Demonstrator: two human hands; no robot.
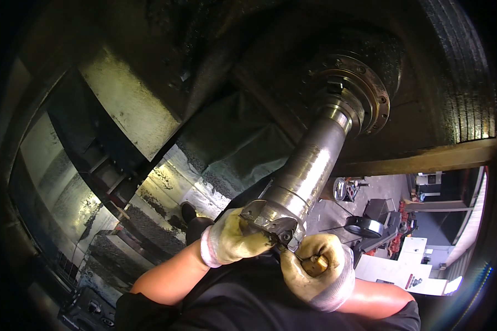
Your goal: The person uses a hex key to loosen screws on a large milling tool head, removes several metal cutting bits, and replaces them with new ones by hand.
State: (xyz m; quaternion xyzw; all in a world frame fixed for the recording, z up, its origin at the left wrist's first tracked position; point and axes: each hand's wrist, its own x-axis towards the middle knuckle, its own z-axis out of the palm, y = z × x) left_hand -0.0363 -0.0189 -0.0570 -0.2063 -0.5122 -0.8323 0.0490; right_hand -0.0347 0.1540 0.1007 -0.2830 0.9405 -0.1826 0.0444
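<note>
The left gloved hand (234, 241) is clasping the rim of the metal cutter head (270, 214), thumb lying along the near edge, at the shaft's lower end. The right gloved hand (317, 270) is curling closed around a gold-coloured piece (315, 265), its thumb and forefinger reaching the cutter's lower right edge; shadow is hiding the contact there, so it may be a slim tool meeting the dark screw (286, 235). Working well here probably means bracing the head firmly, lining up squarely and easing pressure on, with fingertips staying clear of sharp edges. The tapering steel shaft (309, 163) is gleaming smooth below a bolted round flange (370, 94); the knit gloves are looking cream and oil-smudged.
</note>
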